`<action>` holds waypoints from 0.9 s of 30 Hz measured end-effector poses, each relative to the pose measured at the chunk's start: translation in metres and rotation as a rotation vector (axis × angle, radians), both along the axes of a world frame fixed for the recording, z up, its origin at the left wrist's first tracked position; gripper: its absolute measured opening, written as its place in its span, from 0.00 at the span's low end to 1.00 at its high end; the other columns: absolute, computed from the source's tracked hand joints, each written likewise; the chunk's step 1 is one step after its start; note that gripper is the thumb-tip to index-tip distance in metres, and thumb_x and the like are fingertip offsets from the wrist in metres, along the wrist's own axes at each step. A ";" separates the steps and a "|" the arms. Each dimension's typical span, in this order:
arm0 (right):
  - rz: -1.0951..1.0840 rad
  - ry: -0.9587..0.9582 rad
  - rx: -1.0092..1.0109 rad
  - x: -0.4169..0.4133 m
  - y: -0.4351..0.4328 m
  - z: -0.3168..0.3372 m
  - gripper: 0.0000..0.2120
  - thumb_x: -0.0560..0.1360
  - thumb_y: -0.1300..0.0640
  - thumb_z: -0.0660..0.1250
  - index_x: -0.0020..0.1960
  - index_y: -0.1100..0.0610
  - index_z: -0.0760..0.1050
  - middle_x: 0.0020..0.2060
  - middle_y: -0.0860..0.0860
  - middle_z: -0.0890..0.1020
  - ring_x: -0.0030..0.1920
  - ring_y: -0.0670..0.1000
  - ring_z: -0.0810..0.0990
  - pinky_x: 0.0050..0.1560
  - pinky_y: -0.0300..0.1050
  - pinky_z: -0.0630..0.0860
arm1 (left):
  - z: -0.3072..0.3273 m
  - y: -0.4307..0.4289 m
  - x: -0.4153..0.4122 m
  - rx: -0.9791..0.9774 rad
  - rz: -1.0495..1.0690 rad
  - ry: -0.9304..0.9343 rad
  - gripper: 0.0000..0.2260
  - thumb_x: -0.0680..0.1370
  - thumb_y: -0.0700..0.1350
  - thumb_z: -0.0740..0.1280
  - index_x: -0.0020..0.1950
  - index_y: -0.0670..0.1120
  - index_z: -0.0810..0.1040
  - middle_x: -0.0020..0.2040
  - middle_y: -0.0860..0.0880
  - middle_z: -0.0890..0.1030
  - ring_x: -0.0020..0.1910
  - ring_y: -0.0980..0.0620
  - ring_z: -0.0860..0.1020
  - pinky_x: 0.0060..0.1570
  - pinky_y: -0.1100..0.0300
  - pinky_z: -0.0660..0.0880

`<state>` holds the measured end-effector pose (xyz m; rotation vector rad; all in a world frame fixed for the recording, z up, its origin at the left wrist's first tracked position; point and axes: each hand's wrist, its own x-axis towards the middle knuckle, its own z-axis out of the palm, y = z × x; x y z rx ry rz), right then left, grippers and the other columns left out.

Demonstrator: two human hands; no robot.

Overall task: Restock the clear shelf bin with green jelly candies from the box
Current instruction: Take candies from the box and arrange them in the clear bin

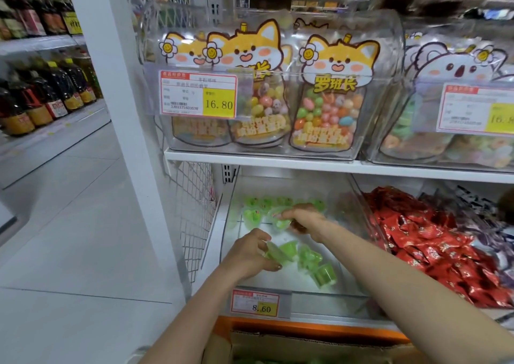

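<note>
You are putting jellies (308, 258) in the bin (328, 298). Your left hand (250, 252) grips one, your right hand (303, 216) holds more. Next, drop them gently, then reach into the box (278, 341).

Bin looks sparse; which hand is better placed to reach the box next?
Probably left: the left hand is at the bin front, nearest the box; the right hand is deeper inside.

There is 1 view only, from a wide-angle camera on the person's head. It faces forward and down at shop shelving from arm's length, near enough to tell single green jelly candies (324, 276) apart in the clear shelf bin (333, 298) at lower centre. The box (278, 344) is cut off by the bottom edge. The aisle floor (69, 224) runs off to the left.
</note>
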<state>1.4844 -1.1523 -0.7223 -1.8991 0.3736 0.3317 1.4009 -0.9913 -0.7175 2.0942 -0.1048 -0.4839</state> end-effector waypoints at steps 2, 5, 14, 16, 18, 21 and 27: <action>-0.019 0.029 0.056 0.001 0.003 -0.003 0.06 0.72 0.57 0.72 0.46 0.57 0.78 0.35 0.56 0.76 0.31 0.52 0.74 0.30 0.40 0.72 | 0.000 -0.001 -0.002 -0.079 -0.003 0.052 0.25 0.72 0.41 0.73 0.66 0.47 0.68 0.54 0.50 0.72 0.48 0.49 0.77 0.49 0.57 0.75; -0.046 0.080 0.217 0.003 0.007 -0.009 0.12 0.73 0.61 0.69 0.56 0.61 0.73 0.44 0.61 0.79 0.37 0.59 0.81 0.35 0.47 0.80 | 0.003 -0.001 -0.003 -0.334 0.067 0.214 0.23 0.75 0.34 0.67 0.67 0.46 0.65 0.51 0.49 0.70 0.42 0.47 0.79 0.43 0.56 0.79; -0.070 0.096 0.234 0.008 0.011 -0.019 0.13 0.70 0.64 0.72 0.53 0.68 0.77 0.43 0.58 0.80 0.33 0.54 0.80 0.35 0.41 0.81 | 0.005 0.000 0.000 -0.413 0.111 0.321 0.25 0.69 0.48 0.75 0.62 0.44 0.71 0.48 0.48 0.78 0.44 0.54 0.75 0.38 0.63 0.68; -0.082 0.099 0.184 0.009 0.014 -0.022 0.13 0.70 0.63 0.74 0.51 0.68 0.77 0.38 0.60 0.78 0.33 0.56 0.81 0.37 0.45 0.81 | 0.005 -0.001 -0.002 -0.430 0.158 0.302 0.28 0.68 0.55 0.74 0.63 0.46 0.71 0.52 0.50 0.78 0.44 0.55 0.76 0.39 0.63 0.69; -0.115 0.087 0.127 0.011 0.016 -0.024 0.12 0.69 0.60 0.75 0.45 0.67 0.77 0.31 0.59 0.76 0.30 0.56 0.79 0.34 0.44 0.80 | 0.003 -0.002 -0.003 -0.442 0.210 0.294 0.23 0.72 0.55 0.71 0.62 0.48 0.71 0.52 0.51 0.78 0.43 0.55 0.77 0.37 0.64 0.70; -0.156 0.068 0.093 0.013 0.020 -0.027 0.12 0.67 0.58 0.77 0.36 0.64 0.76 0.26 0.57 0.74 0.26 0.53 0.75 0.35 0.45 0.77 | 0.001 -0.001 -0.005 -0.454 0.213 0.285 0.11 0.76 0.45 0.67 0.58 0.46 0.73 0.47 0.49 0.77 0.42 0.53 0.76 0.34 0.66 0.72; -0.171 0.058 0.057 0.016 0.028 -0.028 0.14 0.66 0.57 0.78 0.35 0.63 0.75 0.22 0.56 0.75 0.28 0.53 0.74 0.37 0.45 0.74 | 0.003 -0.002 -0.007 -0.550 0.292 0.274 0.15 0.75 0.36 0.68 0.60 0.41 0.71 0.53 0.39 0.78 0.42 0.46 0.80 0.37 0.61 0.80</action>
